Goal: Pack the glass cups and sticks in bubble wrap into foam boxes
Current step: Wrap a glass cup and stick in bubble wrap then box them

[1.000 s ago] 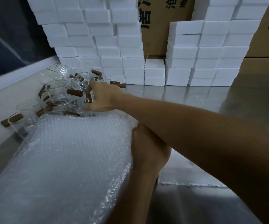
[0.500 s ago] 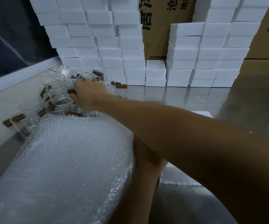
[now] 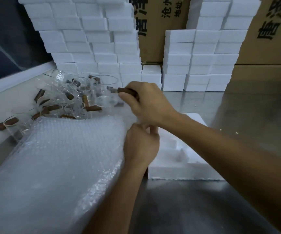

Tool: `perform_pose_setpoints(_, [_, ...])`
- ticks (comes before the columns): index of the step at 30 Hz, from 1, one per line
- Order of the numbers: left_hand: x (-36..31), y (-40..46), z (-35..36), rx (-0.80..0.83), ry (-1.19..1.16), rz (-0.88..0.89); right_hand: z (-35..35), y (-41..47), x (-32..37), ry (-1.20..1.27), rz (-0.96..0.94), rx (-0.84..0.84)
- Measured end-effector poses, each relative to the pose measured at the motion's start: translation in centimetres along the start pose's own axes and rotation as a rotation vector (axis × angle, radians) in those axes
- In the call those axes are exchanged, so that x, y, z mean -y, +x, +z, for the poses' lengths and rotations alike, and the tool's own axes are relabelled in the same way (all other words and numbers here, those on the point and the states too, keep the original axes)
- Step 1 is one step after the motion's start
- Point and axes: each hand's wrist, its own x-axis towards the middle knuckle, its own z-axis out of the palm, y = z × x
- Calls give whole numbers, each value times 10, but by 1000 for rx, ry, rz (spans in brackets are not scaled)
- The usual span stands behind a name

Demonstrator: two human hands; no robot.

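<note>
Right hand (image 3: 146,102) grips the brown wooden handle of a clear glass cup (image 3: 107,92), lifted just right of the cup pile at far left. Left hand (image 3: 141,144) pinches the far right corner of the bubble wrap stack (image 3: 55,159). Open white foam box (image 3: 183,159) lies right, on the steel tabletop (image 3: 195,208).

Printed cardboard cartons (image 3: 160,27) behind, on a shiny metal table (image 3: 237,108), dark window (image 3: 4,39) at left
</note>
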Motion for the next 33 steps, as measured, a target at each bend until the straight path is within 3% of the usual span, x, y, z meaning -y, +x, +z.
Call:
perform_pose_setpoints(4, [-7,-7,-7,-70,-25,88,-31,-51,-18,83,96,-130])
perform_pose_setpoints(10, [-20,-16,-12,-309,-13,262,-67,-103,-27,-163,40,-299])
perform_pose_setpoints(14, [-27,-26,-17,-299,-82,422,-79,-119,-31,-170,23,-344])
perform_pose_setpoints(20, [-30,-46,-21,-168,-106,657,-84,-133,-44,-124,20,-240])
perform_pose_setpoints(25, [-25,-39,-24,-111,-69,658,-86,-136,-49,-113,21,-253])
perform_pose_setpoints(33, [-29,-40,-27,-161,-94,615,-72,-141,-42,-93,-106,-245])
